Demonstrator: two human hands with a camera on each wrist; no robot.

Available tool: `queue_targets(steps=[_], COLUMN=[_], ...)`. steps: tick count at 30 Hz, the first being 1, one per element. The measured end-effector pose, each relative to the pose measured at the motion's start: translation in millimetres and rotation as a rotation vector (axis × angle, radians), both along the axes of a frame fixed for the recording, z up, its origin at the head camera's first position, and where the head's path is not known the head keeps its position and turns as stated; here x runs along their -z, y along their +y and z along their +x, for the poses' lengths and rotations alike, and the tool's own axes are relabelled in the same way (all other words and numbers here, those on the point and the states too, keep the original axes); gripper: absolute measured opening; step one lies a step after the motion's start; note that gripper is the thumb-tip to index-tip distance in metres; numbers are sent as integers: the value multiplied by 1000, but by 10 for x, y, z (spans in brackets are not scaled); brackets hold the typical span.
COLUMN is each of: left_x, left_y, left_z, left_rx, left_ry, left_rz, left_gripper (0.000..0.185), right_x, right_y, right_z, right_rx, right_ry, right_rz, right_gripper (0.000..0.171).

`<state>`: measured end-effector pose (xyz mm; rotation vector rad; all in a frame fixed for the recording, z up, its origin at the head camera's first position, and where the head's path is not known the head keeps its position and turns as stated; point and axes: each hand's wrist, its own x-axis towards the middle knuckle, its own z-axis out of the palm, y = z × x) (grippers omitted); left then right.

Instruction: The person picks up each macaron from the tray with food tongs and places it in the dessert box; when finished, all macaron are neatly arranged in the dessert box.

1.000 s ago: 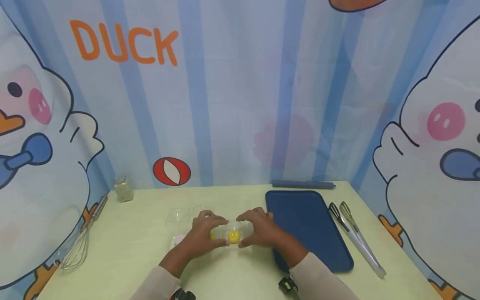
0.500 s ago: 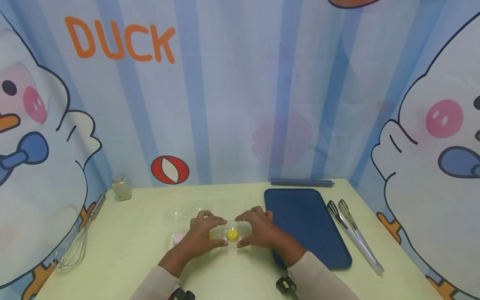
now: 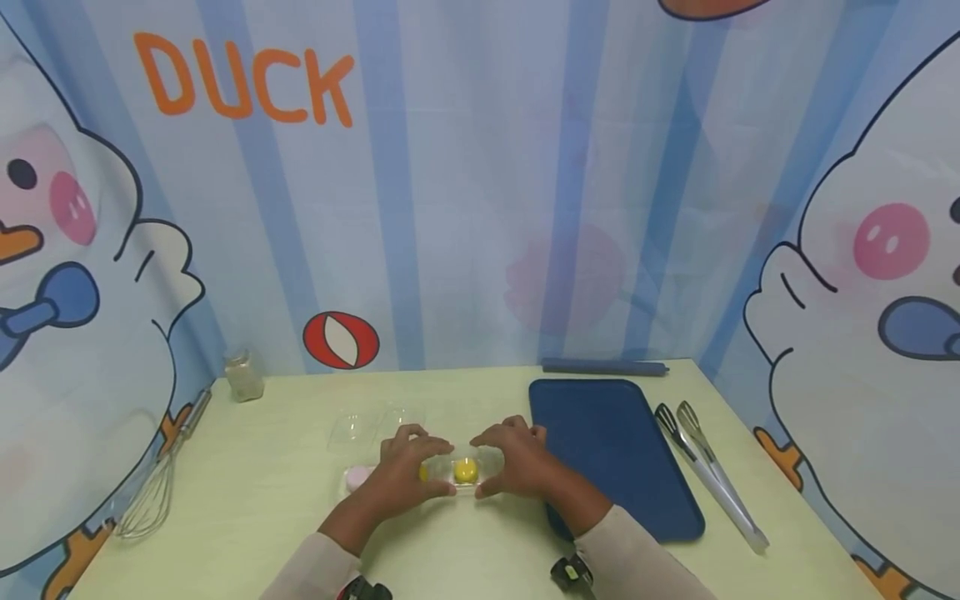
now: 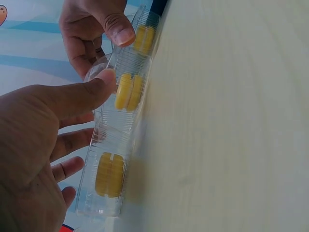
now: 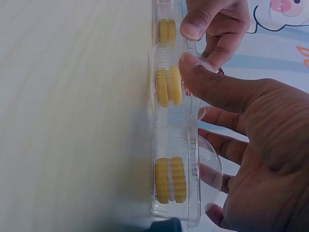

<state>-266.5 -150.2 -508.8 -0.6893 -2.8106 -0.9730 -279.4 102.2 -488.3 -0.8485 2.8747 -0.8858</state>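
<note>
Barely moved over the last second: left hand (image 3: 401, 475) and right hand (image 3: 517, 467) still pinching clear macaron tray (image 4: 118, 130) on counter (image 3: 262, 500), fingers curled round lid.

Orange "DUCK" on the blue striped backdrop (image 3: 465, 167)

Two bare hands and forearms belong to one person. The left hand (image 3: 401, 475) and right hand (image 3: 525, 467) wear no gloves, rings or bracelets. Fingernails are short and unpainted, seen close on the left thumb (image 4: 104, 79) and the right thumb (image 5: 193, 63). Each arm is covered by a long, pale beige sleeve: the left sleeve (image 3: 315, 571) and the right sleeve (image 3: 637, 558). A small black device (image 3: 570, 572) is strapped at the right wrist, with another, black with a touch of red (image 3: 365, 591), at the left wrist.
</note>
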Motion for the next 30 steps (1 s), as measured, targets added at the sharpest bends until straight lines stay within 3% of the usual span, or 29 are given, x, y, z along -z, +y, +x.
queue_targets(steps=[6, 19, 30], left_x=[14, 54, -17], left_y=[9, 60, 34], left_z=[2, 1, 26], left_rx=[-8, -47, -42], left_ry=[40, 46, 21], left_rz=[-11, -18, -13], left_gripper=[53, 53, 63], right_x=[30, 64, 47], right_y=[-17, -12, 6], right_z=[-10, -37, -42], right_rx=[17, 12, 3], right_ry=[-1, 5, -13], right_rz=[10, -2, -19], right_gripper=[69, 70, 71])
